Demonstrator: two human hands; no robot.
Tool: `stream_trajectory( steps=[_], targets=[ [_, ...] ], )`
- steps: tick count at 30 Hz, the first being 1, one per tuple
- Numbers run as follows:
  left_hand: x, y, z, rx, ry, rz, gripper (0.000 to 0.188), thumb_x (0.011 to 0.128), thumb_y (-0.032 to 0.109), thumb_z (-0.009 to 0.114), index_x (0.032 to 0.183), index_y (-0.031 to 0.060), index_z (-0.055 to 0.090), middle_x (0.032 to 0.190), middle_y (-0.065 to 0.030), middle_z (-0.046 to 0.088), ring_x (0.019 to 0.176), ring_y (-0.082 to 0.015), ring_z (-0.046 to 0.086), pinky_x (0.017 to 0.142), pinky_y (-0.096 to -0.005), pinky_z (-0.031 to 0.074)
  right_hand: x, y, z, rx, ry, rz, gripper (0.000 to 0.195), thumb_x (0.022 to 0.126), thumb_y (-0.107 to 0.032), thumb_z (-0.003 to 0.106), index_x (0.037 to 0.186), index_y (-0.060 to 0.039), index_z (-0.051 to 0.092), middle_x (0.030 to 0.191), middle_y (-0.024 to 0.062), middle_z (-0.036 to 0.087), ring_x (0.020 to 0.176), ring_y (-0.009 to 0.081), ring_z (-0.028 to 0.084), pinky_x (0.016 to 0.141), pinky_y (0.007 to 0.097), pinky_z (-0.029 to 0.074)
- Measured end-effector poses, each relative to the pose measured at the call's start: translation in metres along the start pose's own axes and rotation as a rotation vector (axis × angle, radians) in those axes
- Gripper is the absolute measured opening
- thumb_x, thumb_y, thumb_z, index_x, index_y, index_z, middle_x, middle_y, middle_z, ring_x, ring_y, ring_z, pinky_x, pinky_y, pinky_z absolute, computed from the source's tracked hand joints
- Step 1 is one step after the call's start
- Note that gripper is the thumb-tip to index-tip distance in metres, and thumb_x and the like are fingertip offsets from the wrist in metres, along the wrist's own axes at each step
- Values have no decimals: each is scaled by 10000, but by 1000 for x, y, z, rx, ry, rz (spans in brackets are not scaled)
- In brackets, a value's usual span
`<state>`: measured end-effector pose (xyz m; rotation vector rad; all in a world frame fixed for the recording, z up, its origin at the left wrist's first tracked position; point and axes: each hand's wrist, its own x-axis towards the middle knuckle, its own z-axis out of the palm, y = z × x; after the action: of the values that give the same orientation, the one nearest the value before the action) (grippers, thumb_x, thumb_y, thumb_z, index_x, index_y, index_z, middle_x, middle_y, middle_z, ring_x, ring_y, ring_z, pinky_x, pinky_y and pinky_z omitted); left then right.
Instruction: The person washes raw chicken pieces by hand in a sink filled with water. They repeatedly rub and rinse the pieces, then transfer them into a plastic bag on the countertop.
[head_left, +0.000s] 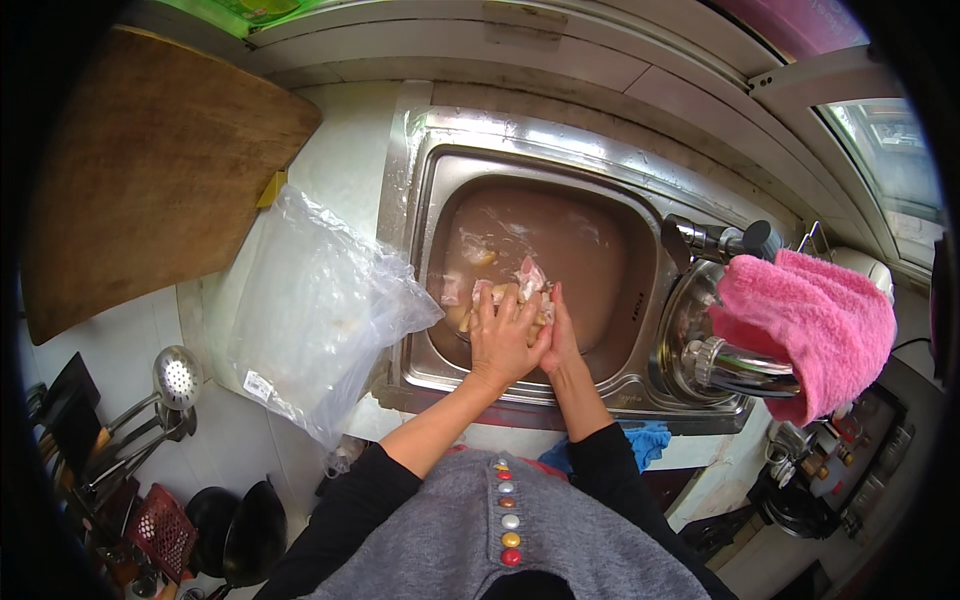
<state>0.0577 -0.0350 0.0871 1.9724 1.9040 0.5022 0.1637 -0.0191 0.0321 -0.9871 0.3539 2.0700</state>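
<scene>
My left hand (504, 337) lies over a bunch of raw meat pieces (529, 277), its fingers bent on top of them. My right hand (562, 334) cups the same pieces from the right side, so they are pressed between both palms. The pieces are pale pink and yellowish, and my fingers hide part of them. Cloudy pinkish-brown water (562, 217) fills the stainless steel sink (643, 352) beneath. Another pale piece (480, 256) shows at the water's surface, left of and beyond my hands.
A clear plastic bag (315, 300) lies left of the sink, overlapping its rim. Beyond it stands a large wooden cutting board (165, 172). On the right, a pink towel (817, 330) drapes over a chrome faucet (750, 367). A blue cloth (645, 444) sits at the counter's front edge.
</scene>
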Motion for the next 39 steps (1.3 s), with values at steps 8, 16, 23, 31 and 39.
stream_trajectory(
  steps=[8, 16, 23, 31, 39],
  targets=[
    [18, 16, -7, 6, 78, 244, 441, 678, 321, 686, 1104, 204, 683, 1197, -93, 588, 1163, -448, 497, 787, -493, 466, 17, 14, -43, 14, -749, -322, 591, 970, -513, 435, 1481, -230, 352, 1454, 81, 447, 1320, 290, 428, 1116, 451, 340],
    [13, 22, -5, -34, 98, 293, 395, 671, 337, 688, 1048, 216, 698, 1191, -71, 586, 1126, -414, 516, 722, -446, 463, 9, 14, -73, 132, -410, -143, 559, 974, -497, 432, 1442, -191, 397, 1434, 83, 459, 1296, 283, 446, 1102, 453, 352],
    [14, 33, -10, -27, 128, 341, 397, 661, 339, 690, 1040, 225, 699, 1194, -63, 583, 1125, -393, 522, 731, -438, 450, 3, 1, -65, 35, -267, -215, 553, 960, -495, 455, 1415, -184, 414, 1405, 84, 468, 1280, 282, 450, 1091, 460, 351],
    [17, 38, -17, -61, 171, 353, 337, 660, 328, 691, 979, 217, 688, 1186, -54, 592, 1139, -378, 529, 721, -422, 429, 2, -2, -54, -34, -213, -262, 547, 943, -494, 481, 1385, -176, 434, 1373, 85, 477, 1260, 282, 454, 1078, 468, 350],
    [15, 41, -21, -55, 162, 375, 310, 666, 318, 689, 961, 223, 675, 1190, -58, 594, 1139, -373, 535, 742, -416, 422, -1, -1, -50, -93, -174, -297, 541, 927, -492, 506, 1355, -167, 454, 1340, 85, 487, 1241, 281, 458, 1066, 475, 350]
  ],
)
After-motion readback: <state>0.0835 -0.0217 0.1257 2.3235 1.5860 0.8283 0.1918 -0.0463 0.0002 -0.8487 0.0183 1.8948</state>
